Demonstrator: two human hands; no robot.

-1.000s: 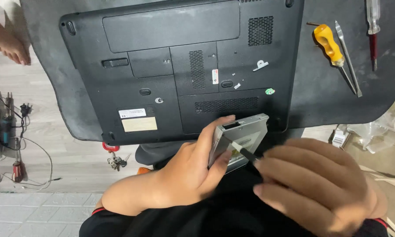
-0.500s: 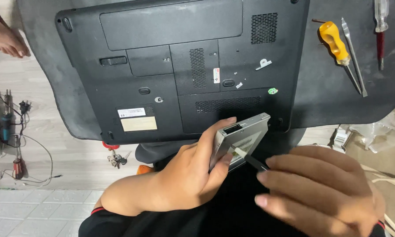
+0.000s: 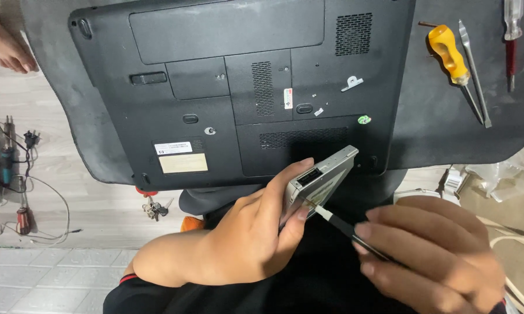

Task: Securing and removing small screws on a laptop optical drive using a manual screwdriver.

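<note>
Head view, the only one: black laptop (image 3: 239, 87) lies bottom-up on a dark grey mat (image 3: 448, 134); its base covers all look in place; a small silver bracket (image 3: 351, 84) and a tiny white scrap lie loose on the base, so some hardware is judged already off.

Optical drive (image 3: 321, 180), slim and silver, is out of the laptop and held just below its near edge, tilted, connector end up; left hand (image 3: 244, 238) wraps it, thumb along the near side, fingers curled behind, firm grasp; drive does not touch the laptop as far as seen.

Right hand (image 3: 436, 256) pinches a thin black screwdriver (image 3: 346, 228); its pale tip sits on the drive's side edge near the left thumb; fingers closed round the shaft, handle hidden under the hand; cannot tell if the tip is in a screw.

Progress, as a judgement: drive removal looks done; work on the drive's side fitting in hand, not finished.

Elsewhere: yellow-handled screwdriver (image 3: 446, 53), metal tweezers (image 3: 474, 75) and a red-handled screwdriver (image 3: 510, 40) lie on the mat at upper right, untouched; keys (image 3: 154, 207) on the floor below the mat; soldering tools and cables (image 3: 12, 168) at far left; another person's bare foot (image 3: 3, 43) at top left, well apart.
</note>
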